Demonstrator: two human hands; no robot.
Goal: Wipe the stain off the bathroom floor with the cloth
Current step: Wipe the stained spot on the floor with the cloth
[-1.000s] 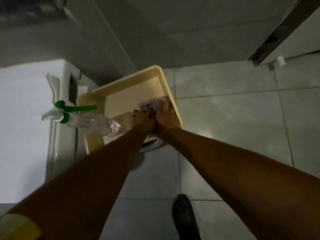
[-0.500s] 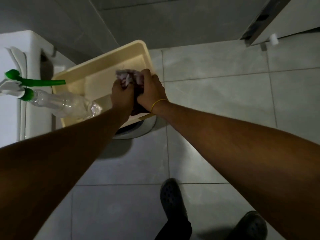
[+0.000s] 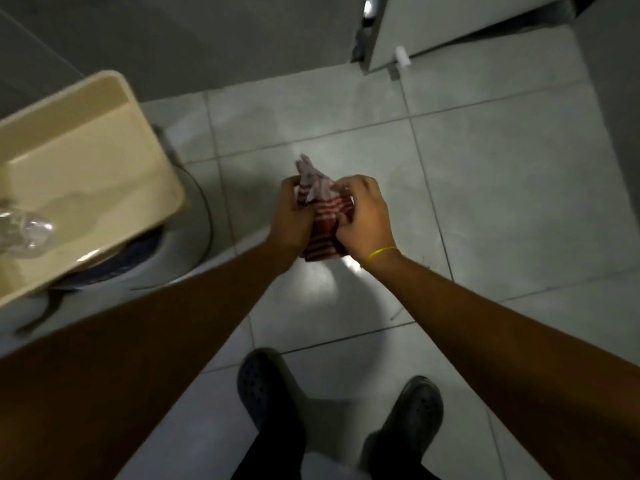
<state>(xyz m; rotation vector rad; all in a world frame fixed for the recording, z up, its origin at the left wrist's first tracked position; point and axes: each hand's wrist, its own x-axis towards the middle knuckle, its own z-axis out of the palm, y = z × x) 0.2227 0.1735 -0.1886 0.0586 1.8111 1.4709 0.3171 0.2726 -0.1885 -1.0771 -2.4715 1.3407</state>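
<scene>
A red and white striped cloth (image 3: 325, 206) is bunched between both my hands, held in the air above the grey tiled floor (image 3: 485, 188). My left hand (image 3: 291, 216) grips its left side. My right hand (image 3: 363, 220), with a yellow band at the wrist, grips its right side. A white corner of the cloth sticks up past my fingers. Small dark specks lie on the floor tile (image 3: 424, 261) just right of my right wrist; I cannot make out a clear stain in this dim light.
A cream plastic tray (image 3: 114, 140) sits at the left on a white round-fronted fixture (image 3: 187, 251), with a clear bottle (image 3: 24, 233) lying in it. My two dark clogs (image 3: 263, 386) stand on the tiles below. A white door (image 3: 433, 26) is at the top right.
Both hands have lifted the cloth out of the cream tray and carried it right, over the open floor. The view has swung right and down, so the tray now sits at the left edge.
</scene>
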